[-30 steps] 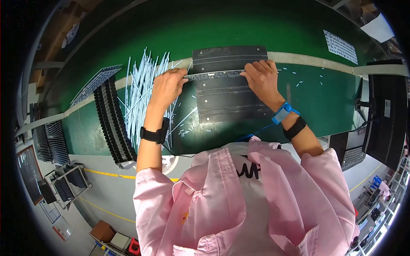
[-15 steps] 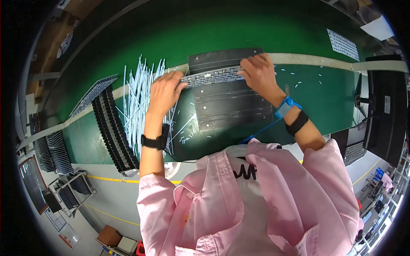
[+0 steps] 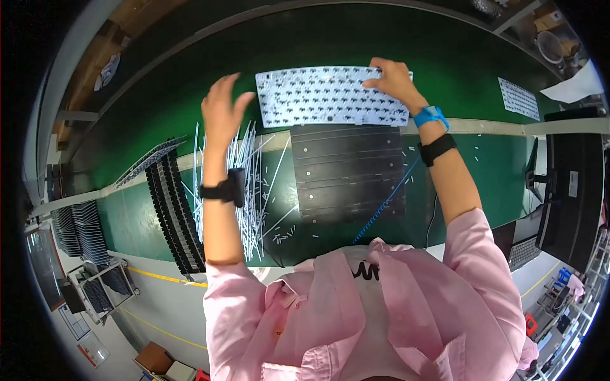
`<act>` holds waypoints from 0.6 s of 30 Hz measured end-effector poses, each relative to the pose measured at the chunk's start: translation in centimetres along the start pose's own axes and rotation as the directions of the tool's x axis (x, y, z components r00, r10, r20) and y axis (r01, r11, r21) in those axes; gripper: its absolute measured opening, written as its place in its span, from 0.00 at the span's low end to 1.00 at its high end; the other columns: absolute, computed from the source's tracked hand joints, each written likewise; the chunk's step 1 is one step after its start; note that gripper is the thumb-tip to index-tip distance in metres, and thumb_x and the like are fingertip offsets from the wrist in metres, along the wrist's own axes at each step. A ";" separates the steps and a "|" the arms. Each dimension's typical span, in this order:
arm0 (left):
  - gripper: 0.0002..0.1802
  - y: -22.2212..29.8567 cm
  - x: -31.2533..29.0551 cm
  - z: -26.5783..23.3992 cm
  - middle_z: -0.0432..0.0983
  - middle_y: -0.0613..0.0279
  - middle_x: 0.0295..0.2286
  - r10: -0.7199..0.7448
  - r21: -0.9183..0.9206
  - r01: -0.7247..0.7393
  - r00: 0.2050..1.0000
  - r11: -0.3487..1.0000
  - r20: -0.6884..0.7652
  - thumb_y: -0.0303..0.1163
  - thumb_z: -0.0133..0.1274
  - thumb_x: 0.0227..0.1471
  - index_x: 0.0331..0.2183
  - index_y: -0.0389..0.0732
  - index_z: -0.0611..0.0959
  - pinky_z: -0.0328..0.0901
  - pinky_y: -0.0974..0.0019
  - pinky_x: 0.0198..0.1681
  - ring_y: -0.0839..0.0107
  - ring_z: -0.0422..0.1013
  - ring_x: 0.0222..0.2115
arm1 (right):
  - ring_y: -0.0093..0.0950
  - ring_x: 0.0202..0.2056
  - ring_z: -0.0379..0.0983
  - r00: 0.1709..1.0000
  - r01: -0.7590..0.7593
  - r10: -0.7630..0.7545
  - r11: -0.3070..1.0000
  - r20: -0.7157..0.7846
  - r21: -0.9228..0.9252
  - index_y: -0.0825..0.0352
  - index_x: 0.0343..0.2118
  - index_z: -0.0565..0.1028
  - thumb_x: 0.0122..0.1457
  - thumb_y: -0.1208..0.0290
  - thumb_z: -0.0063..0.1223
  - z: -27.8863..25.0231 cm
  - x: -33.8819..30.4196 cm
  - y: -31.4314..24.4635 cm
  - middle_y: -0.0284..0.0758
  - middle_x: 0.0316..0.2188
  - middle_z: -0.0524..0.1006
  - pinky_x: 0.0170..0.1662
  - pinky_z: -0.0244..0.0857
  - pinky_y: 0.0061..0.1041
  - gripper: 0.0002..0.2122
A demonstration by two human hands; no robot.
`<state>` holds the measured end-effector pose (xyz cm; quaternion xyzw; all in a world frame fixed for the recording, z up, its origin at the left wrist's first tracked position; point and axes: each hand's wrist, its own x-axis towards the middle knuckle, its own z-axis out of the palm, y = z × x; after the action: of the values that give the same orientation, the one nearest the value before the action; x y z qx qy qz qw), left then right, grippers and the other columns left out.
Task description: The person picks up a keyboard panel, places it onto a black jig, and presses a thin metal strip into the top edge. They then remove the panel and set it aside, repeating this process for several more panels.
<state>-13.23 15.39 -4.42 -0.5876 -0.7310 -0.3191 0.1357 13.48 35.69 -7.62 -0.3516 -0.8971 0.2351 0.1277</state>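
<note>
- The green tabletop [image 3: 159, 209] runs across the whole view, with a pale strip [image 3: 495, 127] dividing its near part from the far belt-like part.
- A black slotted fixture plate [image 3: 348, 173] lies on the near side, straight ahead of the person; its top looks bare, so I judge that the board has already come off it.
- The white perforated board [image 3: 318, 98] sits just beyond that plate on the far green surface, lying flat and slightly skewed.
- A row of black trays [image 3: 173, 213] stands on edge at the left, beside a loose heap of thin white strips [image 3: 251, 184] that has not been sorted or used up.
- A second white board [image 3: 519, 98] lies well apart at the far right.
- The right hand [image 3: 393, 79] rests on the board's far right corner, fingers [image 3: 375, 83] pressed flat on it and curled over the edge, so the placing seems nearly done but not let go.
- The left hand [image 3: 221, 108] hovers off the board's left end, fingers [image 3: 219, 83] spread wide, holding nothing.
</note>
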 end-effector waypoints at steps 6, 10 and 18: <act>0.12 6.4 -6.6 -0.9 0.75 0.58 0.24 -0.136 -0.318 0.786 0.449 0.531 0.883 0.30 0.51 0.44 0.32 0.32 0.77 0.64 0.74 0.25 0.73 0.71 0.23 | 0.27 0.20 0.68 0.995 -0.052 0.057 0.997 -0.088 0.057 0.68 0.23 0.72 0.37 0.64 0.62 -0.1 -0.1 -2.8 0.37 0.17 0.71 0.25 0.60 0.24 0.14; 0.11 10.9 -8.4 1.5 0.74 0.57 0.23 -0.243 -0.631 0.768 0.636 0.106 0.733 0.31 0.49 0.47 0.29 0.30 0.76 0.65 0.74 0.25 0.73 0.71 0.21 | 0.24 0.20 0.67 0.990 -0.141 0.134 0.958 0.046 0.251 0.67 0.23 0.73 0.38 0.62 0.61 0.6 -1.8 -4.6 0.35 0.17 0.72 0.22 0.58 0.22 0.14; 0.10 12.2 -9.0 -3.0 0.74 0.57 0.20 -0.280 -0.769 0.632 0.758 0.095 0.589 0.27 0.46 0.49 0.24 0.30 0.75 0.65 0.74 0.25 0.72 0.71 0.21 | 0.12 0.19 0.59 0.967 -0.237 0.086 0.656 0.241 0.716 0.66 0.17 0.70 0.43 0.69 0.59 0.1 -5.3 -8.7 0.23 0.15 0.66 0.21 0.52 0.14 0.10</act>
<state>0.25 7.82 -3.55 -0.3238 -0.5452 -0.6217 -0.4597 12.30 26.41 -3.60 -0.3245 -0.6975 0.6202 0.1534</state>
